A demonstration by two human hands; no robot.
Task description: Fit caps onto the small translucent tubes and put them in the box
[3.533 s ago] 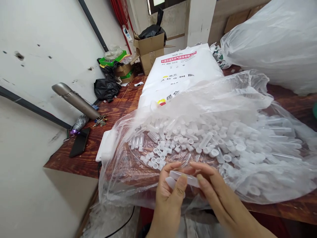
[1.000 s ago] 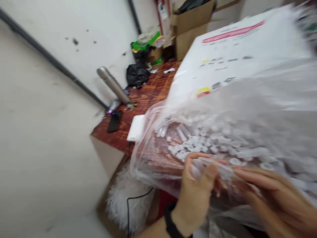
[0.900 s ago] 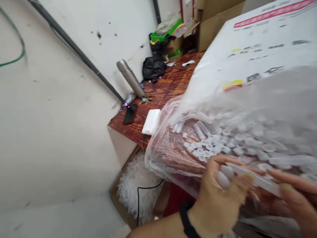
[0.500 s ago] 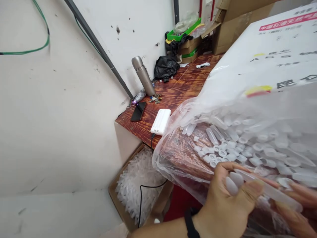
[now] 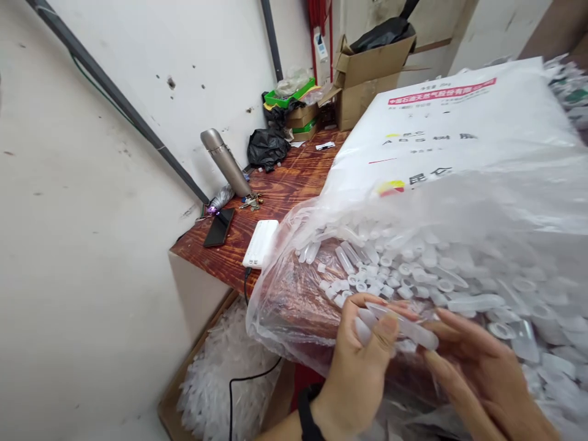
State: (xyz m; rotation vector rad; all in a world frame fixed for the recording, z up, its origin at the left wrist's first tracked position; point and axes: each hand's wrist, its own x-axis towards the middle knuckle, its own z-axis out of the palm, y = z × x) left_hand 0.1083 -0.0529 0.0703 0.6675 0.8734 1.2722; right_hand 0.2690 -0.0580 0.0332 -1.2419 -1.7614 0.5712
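My left hand (image 5: 362,361), with a black band at the wrist, is closed around several translucent white plastic tubes. One long plastic tube (image 5: 408,327) with a rounded end sticks out to the right between its thumb and fingers. At that rounded end, my right hand (image 5: 482,367) has its thumb and forefinger on either side of the tube. Both hands are over the front of a clear plastic bag (image 5: 294,306). Inside and behind it lie many small white plastic rings (image 5: 361,286) and longer tubes (image 5: 478,302).
A printed white sack (image 5: 427,122) lies behind the parts. On the wooden table (image 5: 294,184) are a white power bank (image 5: 261,244), a phone (image 5: 219,227), keys (image 5: 252,201) and a steel flask (image 5: 227,165). Below, a cardboard box (image 5: 172,398) holds many translucent pieces; a black cable (image 5: 231,398) hangs there.
The view has swung right, so the sack and both hands appear further left. My left hand still holds the tubes, and more of my right hand shows at the long tube's end.
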